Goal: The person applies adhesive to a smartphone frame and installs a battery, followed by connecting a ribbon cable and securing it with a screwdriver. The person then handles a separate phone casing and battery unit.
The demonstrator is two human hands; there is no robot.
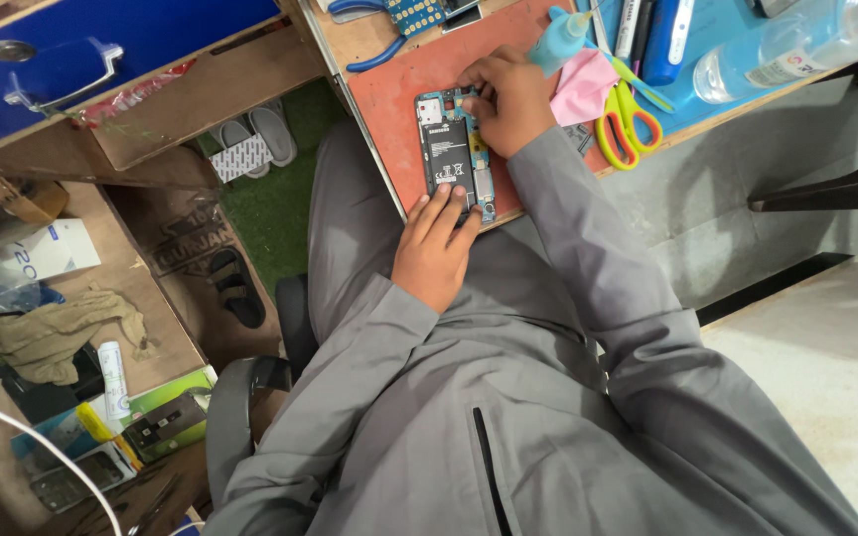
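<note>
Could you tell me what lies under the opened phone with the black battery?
The opened phone lies on a reddish-orange work mat. Both hands press on it, hiding its bottom edge and upper right corner.

Even, fairly bright daylight filled the scene; soft shadows lay under the counter [404, 89] and a chair's dark shadow crossed the floor [747, 228]. Focus stayed sharp, edges slightly bowed.

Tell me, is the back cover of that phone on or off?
Off. The phone lies face down on the red mat with its black battery and circuit board exposed, under the left hand and right hand.
</note>
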